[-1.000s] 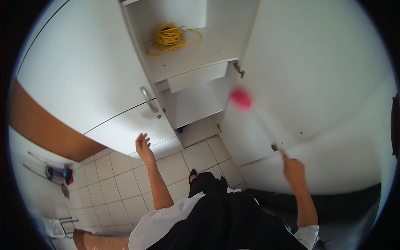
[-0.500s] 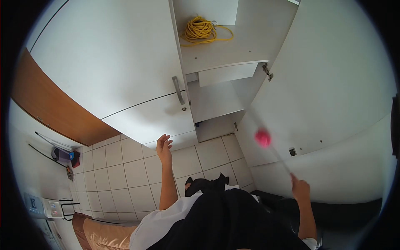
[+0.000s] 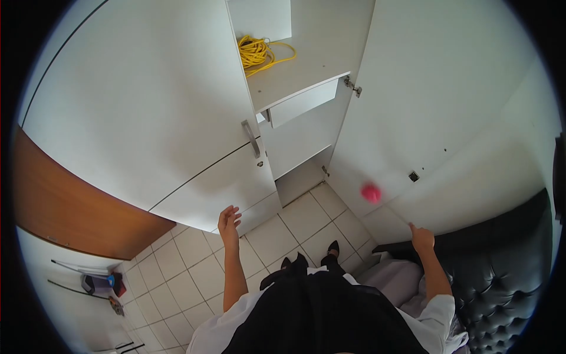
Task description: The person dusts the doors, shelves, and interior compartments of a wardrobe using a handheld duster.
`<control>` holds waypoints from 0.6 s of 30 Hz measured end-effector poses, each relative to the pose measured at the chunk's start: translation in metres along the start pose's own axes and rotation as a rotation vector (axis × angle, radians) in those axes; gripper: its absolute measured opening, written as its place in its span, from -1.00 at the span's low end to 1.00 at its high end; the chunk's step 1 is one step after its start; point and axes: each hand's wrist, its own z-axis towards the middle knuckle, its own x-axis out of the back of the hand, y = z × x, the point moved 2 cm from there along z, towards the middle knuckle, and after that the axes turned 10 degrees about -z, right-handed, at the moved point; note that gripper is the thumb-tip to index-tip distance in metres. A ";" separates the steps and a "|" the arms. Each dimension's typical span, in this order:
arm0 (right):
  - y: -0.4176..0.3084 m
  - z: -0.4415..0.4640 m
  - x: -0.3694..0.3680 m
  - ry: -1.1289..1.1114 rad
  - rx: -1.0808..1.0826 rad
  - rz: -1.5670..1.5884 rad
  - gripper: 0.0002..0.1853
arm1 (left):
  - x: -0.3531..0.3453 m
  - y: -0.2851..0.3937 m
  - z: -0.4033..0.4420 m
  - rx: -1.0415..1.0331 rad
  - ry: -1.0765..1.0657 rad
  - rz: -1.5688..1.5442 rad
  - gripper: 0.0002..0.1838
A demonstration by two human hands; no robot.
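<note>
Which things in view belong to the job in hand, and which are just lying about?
Seemingly part of the job:
- pink-headed tool, held in the right hand
- open cabinet door, behind the tool

Apparently just lying about:
- yellow cord, coiled
- black tufted upholstery
- purplish object, too small to identify

Soft, moderately bright light spreads across the scene, leaving a faint, diffuse shadow on the closed cabinet door [image 3: 141, 88] at left and small glints on the black tufted headboard [image 3: 501, 289] at near right. The pink head [image 3: 371, 193] is blurred and its thin handle [image 3: 396, 213] smeared faint, while the floor tiles [image 3: 268, 239] look fairly crisp. Wide-angle distortion bows the brown wooden panel [image 3: 71, 194] at left, and the corners fall to black.
</note>
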 end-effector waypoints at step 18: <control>0.024 -0.049 0.121 0.608 -0.606 0.163 -0.58 | 0.020 -0.013 -0.008 0.130 -0.198 0.016 -0.75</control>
